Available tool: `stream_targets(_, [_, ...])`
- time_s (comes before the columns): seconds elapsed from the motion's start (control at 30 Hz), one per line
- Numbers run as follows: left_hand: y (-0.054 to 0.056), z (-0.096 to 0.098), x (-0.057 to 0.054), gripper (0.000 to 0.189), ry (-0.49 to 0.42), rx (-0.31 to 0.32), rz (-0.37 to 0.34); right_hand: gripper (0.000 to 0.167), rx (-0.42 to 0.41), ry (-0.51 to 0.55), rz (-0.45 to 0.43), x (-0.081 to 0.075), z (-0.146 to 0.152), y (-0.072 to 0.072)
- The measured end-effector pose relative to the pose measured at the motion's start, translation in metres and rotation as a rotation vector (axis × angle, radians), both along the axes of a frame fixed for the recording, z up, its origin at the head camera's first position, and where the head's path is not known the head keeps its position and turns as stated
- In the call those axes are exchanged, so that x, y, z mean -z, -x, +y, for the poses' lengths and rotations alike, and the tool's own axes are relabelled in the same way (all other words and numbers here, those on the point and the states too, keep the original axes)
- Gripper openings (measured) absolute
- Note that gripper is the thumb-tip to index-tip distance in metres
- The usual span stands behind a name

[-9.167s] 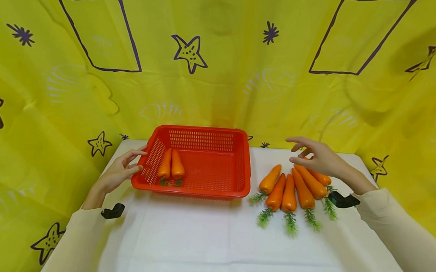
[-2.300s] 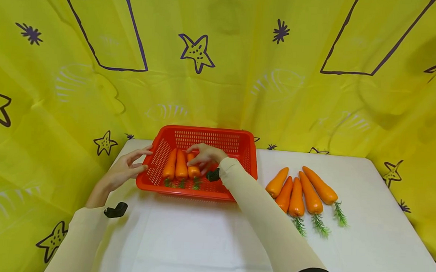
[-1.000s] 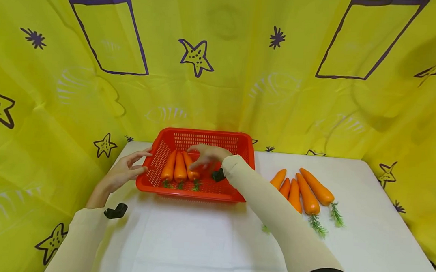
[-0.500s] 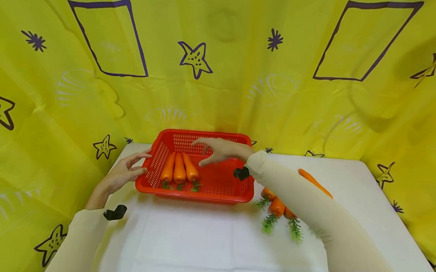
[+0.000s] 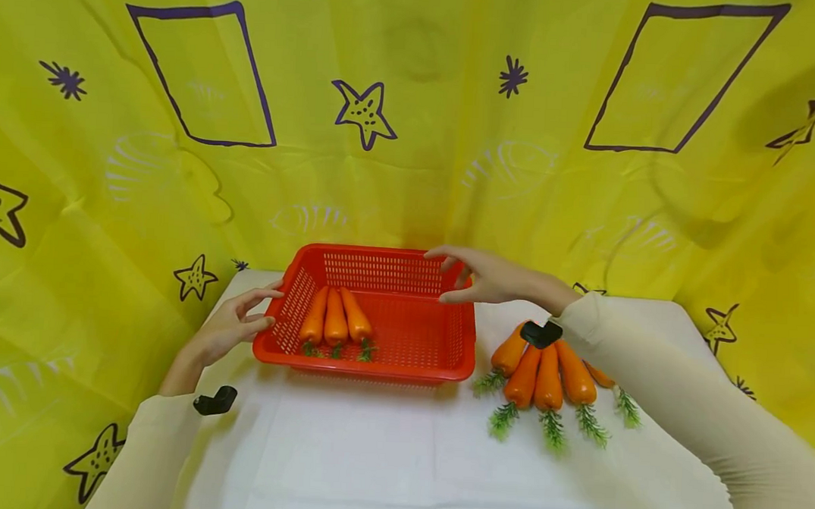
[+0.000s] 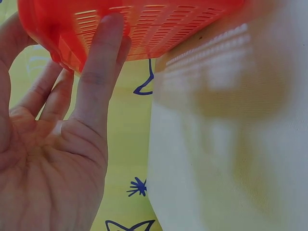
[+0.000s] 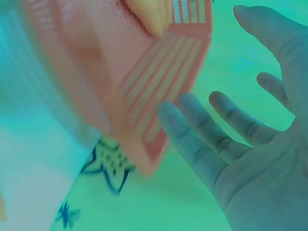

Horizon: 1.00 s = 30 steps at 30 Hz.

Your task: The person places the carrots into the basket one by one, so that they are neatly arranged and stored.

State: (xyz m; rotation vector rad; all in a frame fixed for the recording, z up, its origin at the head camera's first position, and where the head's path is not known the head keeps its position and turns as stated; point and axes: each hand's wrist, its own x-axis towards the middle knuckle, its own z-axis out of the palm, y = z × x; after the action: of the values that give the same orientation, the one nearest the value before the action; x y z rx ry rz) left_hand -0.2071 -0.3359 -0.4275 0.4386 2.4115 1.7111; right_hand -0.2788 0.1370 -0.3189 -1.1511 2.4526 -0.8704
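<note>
Three orange carrots with short green tops (image 5: pixel 335 318) lie side by side in the left part of a red perforated plastic basket (image 5: pixel 402 371). At the basket's left end, my left hand (image 5: pixel 230 324) touches the outer wall with outstretched fingers and thumb. The left wrist view shows that thumb (image 6: pixel 98 67) against the slotted side. Over the basket's right rim, my right hand (image 5: pixel 491 277) is held in the air with loosely bent, spread fingers and nothing in them. Several more carrots (image 5: pixel 548 378) lie fanned out on the table to the right, partly covered by the right forearm.
A white cloth (image 5: pixel 358 450) covers the table under the basket and the loose carrots. Behind and at both sides hangs a yellow curtain (image 5: pixel 417 179) with dark star drawings, close to the basket's back rim.
A third carrot has joined the two in the basket since the oldest frame. My right hand has let go of it, risen and moved right to the rim. The left hand has stayed put.
</note>
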Motion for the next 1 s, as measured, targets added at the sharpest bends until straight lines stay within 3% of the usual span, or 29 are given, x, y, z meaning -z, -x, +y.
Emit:
stream_targets(0.53, [0.0, -0.001, 0.001, 0.043, -0.02, 0.01, 0.015, 0.07, 0.214, 0.044, 0.032, 0.003, 0.126, -0.036])
stream_targets(0.73, [0.0, -0.002, 0.002, 0.043, -0.015, 0.013, 0.015, 0.071, 0.258, 0.041, 0.068, 0.016, 0.154, -0.05])
stream_targets(1.0, [0.001, -0.002, 0.002, 0.043, -0.014, 0.012, 0.018, 0.071, 0.324, 0.047, 0.062, 0.032, 0.178, -0.057])
